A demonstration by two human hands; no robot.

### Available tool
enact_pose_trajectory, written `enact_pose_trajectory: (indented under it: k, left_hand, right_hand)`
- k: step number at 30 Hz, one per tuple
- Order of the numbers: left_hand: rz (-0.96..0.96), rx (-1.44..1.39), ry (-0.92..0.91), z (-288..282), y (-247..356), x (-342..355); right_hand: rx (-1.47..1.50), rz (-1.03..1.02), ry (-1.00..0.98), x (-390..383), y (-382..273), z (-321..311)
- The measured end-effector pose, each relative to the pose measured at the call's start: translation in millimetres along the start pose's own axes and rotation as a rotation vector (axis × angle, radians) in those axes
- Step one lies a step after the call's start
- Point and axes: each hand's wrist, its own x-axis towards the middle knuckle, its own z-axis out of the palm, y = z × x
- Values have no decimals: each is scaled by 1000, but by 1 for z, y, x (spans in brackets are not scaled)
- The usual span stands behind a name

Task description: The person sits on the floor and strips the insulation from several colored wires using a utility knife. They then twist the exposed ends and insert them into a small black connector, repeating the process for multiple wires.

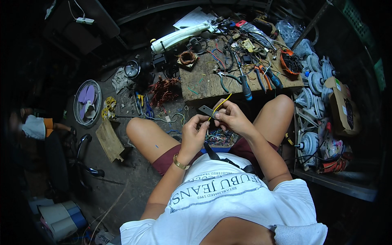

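Note:
My right hand (230, 115) pinches a small flat grey plate (206, 110) with a hole against a thin yellow wire (226, 98). My left hand (196, 130) is closed on the same wire, just below and left of the plate. The wire's upper end sticks out past my right fingers toward the wooden bench (192, 85). Beneath my hands, between my thighs, lies a pile of wire scraps (220, 139). On the bench's near part are pliers (224, 81), a screwdriver (246, 87) and more orange-and-black handled tools (262, 77).
A copper-wound coil (187, 58) and an orange bowl (290, 61) sit on the bench. White motors (310, 96) and a cardboard box (343, 106) crowd the right. A caged fan (87, 102), board (109, 141) and chair base (83, 161) are left, near another person (38, 126).

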Motion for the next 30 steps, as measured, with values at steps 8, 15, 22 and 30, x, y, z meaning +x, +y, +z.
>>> enact_pose_trajectory:
  k: [8,15,22,30]
  left_hand:
    - [-27,-9,-2,-3,2,-9]
    - [-114,-69,-83,-9,0,-19]
    - [-297,-296,-155,-14,12,-26]
    - [-407,-385,-221,-22,11,-30]
  right_hand:
    - [9,1,-8,-2,2,-6]
    - [5,-13,-23,-3,4,-9]
    - [-49,59,-66,-7,3,-13]
    - [44,31,-93,-4,1,-25]
